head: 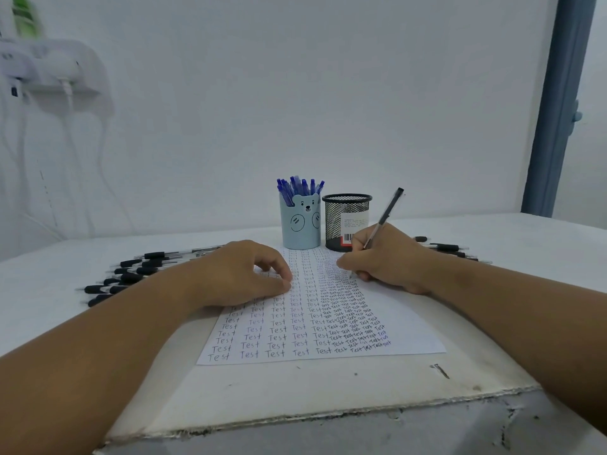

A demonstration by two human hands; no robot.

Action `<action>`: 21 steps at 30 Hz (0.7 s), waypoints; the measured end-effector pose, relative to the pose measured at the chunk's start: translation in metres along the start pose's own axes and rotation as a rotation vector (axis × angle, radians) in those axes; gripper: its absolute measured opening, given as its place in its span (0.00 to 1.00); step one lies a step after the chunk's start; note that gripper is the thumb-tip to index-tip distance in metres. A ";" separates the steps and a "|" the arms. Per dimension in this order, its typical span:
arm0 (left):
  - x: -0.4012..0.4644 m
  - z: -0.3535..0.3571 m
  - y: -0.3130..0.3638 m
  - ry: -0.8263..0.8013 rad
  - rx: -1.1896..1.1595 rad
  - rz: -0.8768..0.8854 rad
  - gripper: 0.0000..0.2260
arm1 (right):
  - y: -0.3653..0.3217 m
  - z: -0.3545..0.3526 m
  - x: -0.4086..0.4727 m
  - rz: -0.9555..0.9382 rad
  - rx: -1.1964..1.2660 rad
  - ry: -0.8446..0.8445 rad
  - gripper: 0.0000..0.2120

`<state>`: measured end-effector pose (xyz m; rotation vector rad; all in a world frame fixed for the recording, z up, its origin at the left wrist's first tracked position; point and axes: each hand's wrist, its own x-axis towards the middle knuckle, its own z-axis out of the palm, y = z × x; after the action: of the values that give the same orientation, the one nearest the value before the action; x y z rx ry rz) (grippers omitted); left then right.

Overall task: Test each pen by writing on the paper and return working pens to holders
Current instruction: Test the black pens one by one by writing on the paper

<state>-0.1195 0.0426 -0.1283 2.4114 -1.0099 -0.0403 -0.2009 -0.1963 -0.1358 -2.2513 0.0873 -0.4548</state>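
On the white table [492, 238], the right hand [387, 257] is pinching a black-capped clear pen [384, 218], tip down near the far right of the white paper sheet [410, 336] crammed with "Test" rows, so mid-test I'd say. The left hand [243, 274] rests on the sheet, fingers loosely curled, holding nothing. Next it probably goes in the black mesh holder [345, 221], which sits just beyond, beside the light blue bear cup of blue pens [300, 221]. Plenty of bare table to the right.

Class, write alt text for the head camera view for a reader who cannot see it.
A person's right hand writes with a black pen on a paper filled with "Test", while the left hand rests on it. Behind stand a blue bear holder of blue pens and a black mesh holder; black pens lie at both sides.
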 end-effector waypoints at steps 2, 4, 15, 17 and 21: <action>0.000 0.000 0.000 0.003 0.000 0.004 0.03 | 0.001 0.001 0.001 -0.002 -0.026 0.012 0.17; 0.000 0.000 0.000 -0.001 0.000 0.006 0.02 | 0.002 0.001 0.002 -0.002 -0.044 0.018 0.17; 0.000 0.000 0.000 0.001 0.000 -0.002 0.02 | 0.001 0.001 0.001 -0.016 0.004 0.020 0.20; 0.001 0.000 -0.001 0.004 0.006 0.006 0.02 | 0.002 0.001 0.001 -0.021 0.026 0.030 0.19; 0.000 0.000 0.000 0.004 0.006 0.011 0.01 | 0.002 0.002 0.001 -0.022 0.000 0.015 0.18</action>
<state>-0.1192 0.0424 -0.1285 2.4103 -1.0223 -0.0285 -0.1994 -0.1964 -0.1385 -2.2516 0.0700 -0.4837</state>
